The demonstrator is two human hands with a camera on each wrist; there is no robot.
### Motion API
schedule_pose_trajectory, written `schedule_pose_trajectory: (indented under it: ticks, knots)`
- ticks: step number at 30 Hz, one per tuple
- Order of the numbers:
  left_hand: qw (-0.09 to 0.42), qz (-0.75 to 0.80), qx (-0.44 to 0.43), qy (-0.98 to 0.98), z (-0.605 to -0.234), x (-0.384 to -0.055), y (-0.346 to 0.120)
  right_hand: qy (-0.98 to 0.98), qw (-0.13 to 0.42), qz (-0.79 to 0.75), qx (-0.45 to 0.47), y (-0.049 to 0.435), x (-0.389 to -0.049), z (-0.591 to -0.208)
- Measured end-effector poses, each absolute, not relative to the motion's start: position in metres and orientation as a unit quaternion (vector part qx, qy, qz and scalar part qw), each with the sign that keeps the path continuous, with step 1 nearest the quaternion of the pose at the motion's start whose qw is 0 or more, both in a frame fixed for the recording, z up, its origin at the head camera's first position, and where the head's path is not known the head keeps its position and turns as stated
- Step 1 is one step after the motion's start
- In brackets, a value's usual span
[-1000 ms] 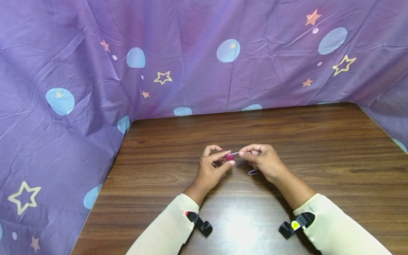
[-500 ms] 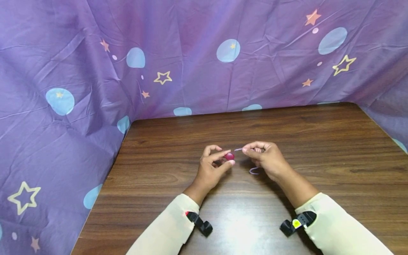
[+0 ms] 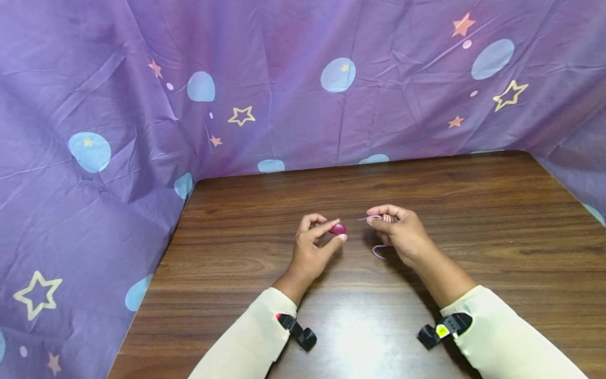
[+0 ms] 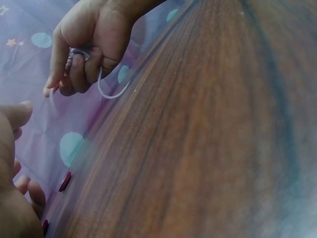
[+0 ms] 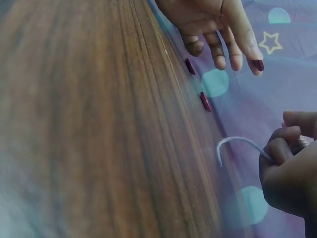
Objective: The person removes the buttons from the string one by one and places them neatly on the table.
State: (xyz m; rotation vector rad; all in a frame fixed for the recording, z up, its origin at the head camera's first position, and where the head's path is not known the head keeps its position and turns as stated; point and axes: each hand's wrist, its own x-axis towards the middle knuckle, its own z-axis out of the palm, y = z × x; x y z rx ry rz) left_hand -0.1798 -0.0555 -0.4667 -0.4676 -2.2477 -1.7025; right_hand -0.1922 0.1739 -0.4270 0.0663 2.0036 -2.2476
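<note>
Ahead of you and down both sides of the bench (image 3: pixel 236 210) hangs a purple cloth (image 3: pixel 289 37), creased and loosely folded. You see blue ovals (image 3: pixel 334 77) printed across it, along with coral stars (image 3: pixel 462 25), yellow outline stars (image 3: pixel 38 295) and small pink dots (image 3: pixel 467 44). Your bench is brown with dark wood grain running mostly side to side, and its far corners are rounded. A white glare (image 3: pixel 360 339) shines on the part nearest you.
</note>
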Motion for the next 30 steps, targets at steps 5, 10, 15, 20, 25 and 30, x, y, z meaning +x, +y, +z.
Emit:
schedule_pose_trajectory:
  ticks: [5,10,15,20,25,30]
  knots:
    - [0.146,-0.591,-0.156,-0.778,-0.469,-0.181,-0.055,0.641,0.077,-0.763,0.014,0.176,-0.191,-0.426]
    - [0.152,-0.594,-0.156,-0.774,-0.468,-0.181,-0.055,0.628,0.081,-0.774,0.019,0.175,-0.190,-0.425]
    - [0.163,-0.599,-0.156,-0.768,-0.466,-0.182,-0.053,0.622,0.067,-0.780,0.010,0.178,-0.188,-0.423]
    - [0.172,-0.589,-0.160,-0.773,-0.464,-0.186,-0.049,0.610,0.057,-0.791,-0.003,0.185,-0.182,-0.424]
    - [0.187,-0.547,-0.168,-0.799,-0.463,-0.186,-0.045,0.601,0.060,-0.797,-0.001,0.196,-0.178,-0.429]
    - [0.158,-0.510,-0.166,-0.829,-0.458,-0.187,-0.041,0.588,0.077,-0.806,0.005,0.206,-0.174,-0.432]
